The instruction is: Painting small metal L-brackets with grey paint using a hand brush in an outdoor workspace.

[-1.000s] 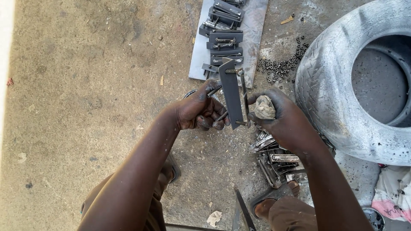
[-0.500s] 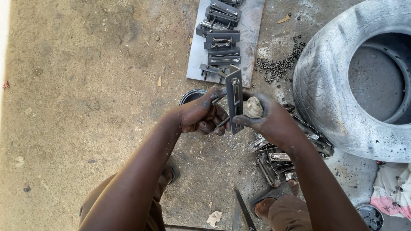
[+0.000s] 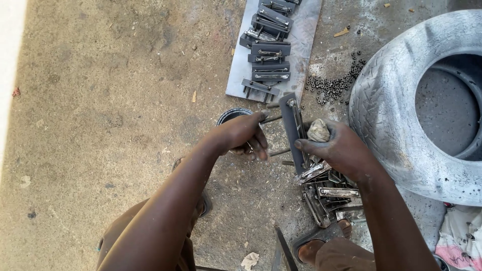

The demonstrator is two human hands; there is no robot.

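My right hand (image 3: pixel 337 149) grips a dark flat metal latch plate (image 3: pixel 291 125), holding it upright on its edge, with a grey rag wad (image 3: pixel 318 130) tucked under the thumb. My left hand (image 3: pixel 244 136) hovers just left of the plate, fingers curled over a small round black tin (image 3: pixel 232 115) on the ground. I cannot see what the fingers pinch. A few thin metal rods (image 3: pixel 279 151) lie between the hands.
A grey sheet (image 3: pixel 306 35) at the top carries several finished dark latches. A heap of small nuts (image 3: pixel 334 85) lies beside it. A large worn tyre (image 3: pixel 401 105) fills the right. Unpainted metal latches (image 3: pixel 329 193) are piled by my sandalled foot (image 3: pixel 321 238).
My left hand has let go of the plate and dropped toward the black tin. My right hand keeps the plate upright and has shifted slightly right.
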